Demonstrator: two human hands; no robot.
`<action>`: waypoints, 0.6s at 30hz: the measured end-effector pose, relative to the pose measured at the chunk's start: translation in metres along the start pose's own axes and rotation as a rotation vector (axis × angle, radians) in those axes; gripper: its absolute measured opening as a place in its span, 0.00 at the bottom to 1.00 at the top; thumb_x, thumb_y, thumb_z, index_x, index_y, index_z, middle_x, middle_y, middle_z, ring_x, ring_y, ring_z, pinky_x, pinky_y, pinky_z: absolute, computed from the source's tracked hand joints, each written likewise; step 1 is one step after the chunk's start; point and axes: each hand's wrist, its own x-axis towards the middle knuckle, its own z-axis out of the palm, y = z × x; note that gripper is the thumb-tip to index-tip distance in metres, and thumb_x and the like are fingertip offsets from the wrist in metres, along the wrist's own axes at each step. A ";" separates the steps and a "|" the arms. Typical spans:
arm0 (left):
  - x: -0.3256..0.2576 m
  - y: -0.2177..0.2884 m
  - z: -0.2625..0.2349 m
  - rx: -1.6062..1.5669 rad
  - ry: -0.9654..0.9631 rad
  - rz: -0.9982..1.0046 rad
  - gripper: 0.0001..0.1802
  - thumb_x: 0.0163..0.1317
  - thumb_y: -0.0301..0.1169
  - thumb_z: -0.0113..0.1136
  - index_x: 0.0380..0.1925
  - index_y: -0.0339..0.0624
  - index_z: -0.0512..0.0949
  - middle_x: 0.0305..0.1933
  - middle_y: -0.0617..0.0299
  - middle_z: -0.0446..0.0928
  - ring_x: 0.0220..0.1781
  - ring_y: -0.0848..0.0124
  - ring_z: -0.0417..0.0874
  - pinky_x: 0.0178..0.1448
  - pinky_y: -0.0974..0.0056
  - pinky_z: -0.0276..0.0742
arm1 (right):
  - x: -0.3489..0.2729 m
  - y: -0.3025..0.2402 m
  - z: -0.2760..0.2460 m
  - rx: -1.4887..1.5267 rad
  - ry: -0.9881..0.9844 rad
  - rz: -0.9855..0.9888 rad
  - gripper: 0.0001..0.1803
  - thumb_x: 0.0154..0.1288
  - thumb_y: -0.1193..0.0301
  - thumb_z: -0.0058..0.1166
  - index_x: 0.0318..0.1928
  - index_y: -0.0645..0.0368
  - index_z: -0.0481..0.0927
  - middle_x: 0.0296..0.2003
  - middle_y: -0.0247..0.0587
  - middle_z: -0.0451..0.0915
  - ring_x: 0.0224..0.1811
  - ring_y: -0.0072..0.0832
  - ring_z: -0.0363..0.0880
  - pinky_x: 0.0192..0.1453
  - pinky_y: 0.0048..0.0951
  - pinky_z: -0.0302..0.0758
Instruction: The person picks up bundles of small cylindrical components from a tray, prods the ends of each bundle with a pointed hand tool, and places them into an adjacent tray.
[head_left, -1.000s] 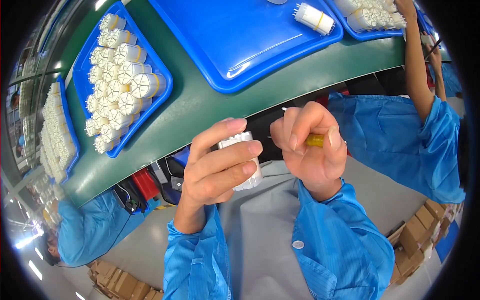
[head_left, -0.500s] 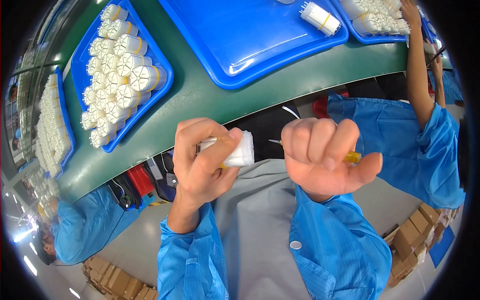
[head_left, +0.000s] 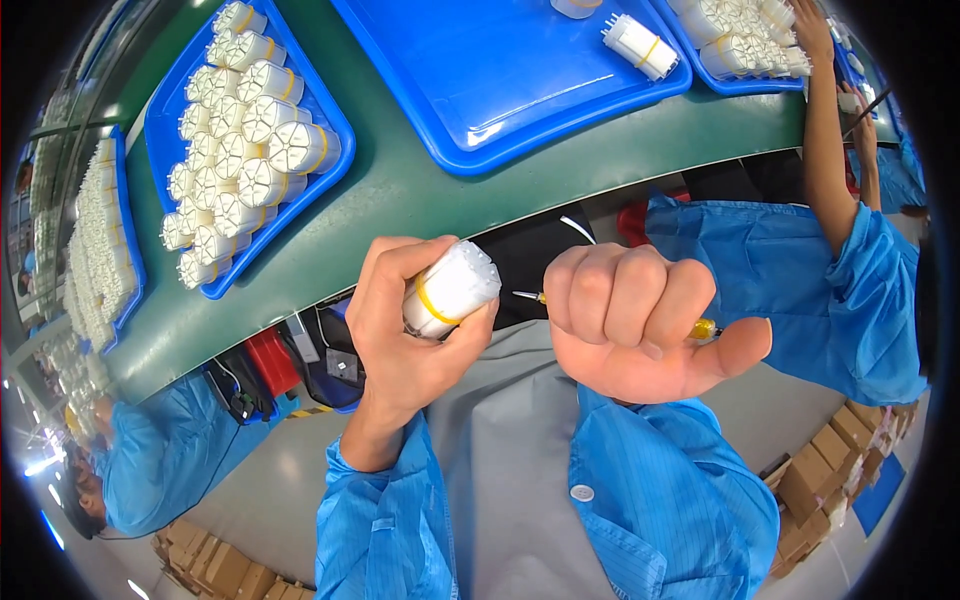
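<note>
My left hand [head_left: 390,320] is closed around a white plastic cylinder bundle [head_left: 455,290] bound by a yellow band. Its end with small prongs points up and to the right. My right hand [head_left: 635,320] makes a fist around a slim tool that looks like a small screwdriver [head_left: 706,329], its yellow handle end showing beside the thumb. The thin metal tip sticks out on the left, toward the bundle but apart from it. Most of the tool is hidden by the fingers.
A blue tray [head_left: 335,165] of similar banded bundles stands on the green table [head_left: 390,190] at left. A larger blue tray [head_left: 470,160] ahead carries one bundle [head_left: 640,46] and a partly cut-off whitish piece. Co-workers in blue sit at both sides; one's arm [head_left: 822,140] reaches to another tray at right.
My left hand has turned the bundle, so its prongs and band show more fully. My right fist has shifted slightly left, bringing the tool with it.
</note>
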 end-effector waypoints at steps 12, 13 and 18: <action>-0.008 0.010 -0.010 -0.648 -0.208 -0.585 0.21 0.56 0.24 0.65 0.51 0.32 0.75 0.34 0.59 0.80 0.26 0.78 0.78 0.29 0.72 0.74 | -0.001 0.006 0.001 0.115 -0.012 -0.013 0.38 0.66 0.29 0.34 0.24 0.54 0.65 0.21 0.31 0.63 0.21 0.24 0.53 0.27 0.29 0.52; -0.008 0.008 -0.009 -0.648 -0.204 -0.582 0.21 0.56 0.24 0.65 0.51 0.32 0.75 0.34 0.59 0.80 0.26 0.78 0.78 0.29 0.72 0.74 | -0.002 0.007 0.002 0.122 -0.006 -0.007 0.38 0.66 0.29 0.34 0.24 0.54 0.65 0.21 0.31 0.63 0.21 0.25 0.53 0.28 0.30 0.52; -0.011 0.003 -0.008 -0.832 -0.235 -0.587 0.21 0.65 0.30 0.56 0.55 0.30 0.72 0.34 0.56 0.80 0.23 0.78 0.78 0.24 0.74 0.73 | -0.002 0.006 0.003 0.121 0.004 0.005 0.38 0.67 0.29 0.33 0.24 0.54 0.65 0.22 0.31 0.63 0.23 0.26 0.53 0.29 0.31 0.53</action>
